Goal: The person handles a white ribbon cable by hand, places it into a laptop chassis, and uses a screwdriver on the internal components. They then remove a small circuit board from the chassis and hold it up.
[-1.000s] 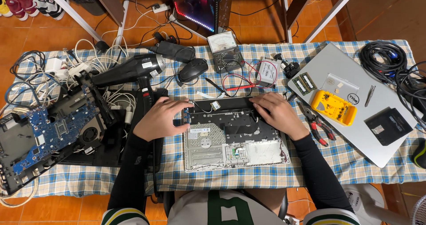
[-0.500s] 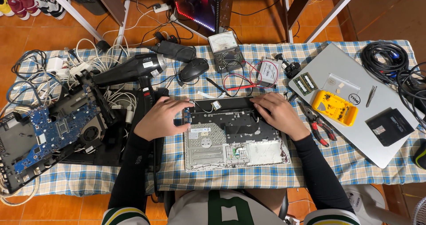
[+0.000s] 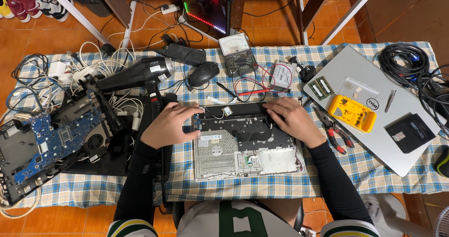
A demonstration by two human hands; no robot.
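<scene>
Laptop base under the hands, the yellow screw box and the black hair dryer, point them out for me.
laptop base (image 3: 243, 160), head view, on its bare silver inner panel.
yellow screw box (image 3: 351, 113), head view, on the middle of the tray.
black hair dryer (image 3: 138, 73), head view, on its barrel.

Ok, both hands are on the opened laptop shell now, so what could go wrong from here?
1. The left hand sits by thin wires and a small card at the laptop shell top edge; a tug might tear them.
2. The pliers lie just beside the right hand and could get knocked off.
3. The red meter leads loop right behind the shell and may snag.
</scene>
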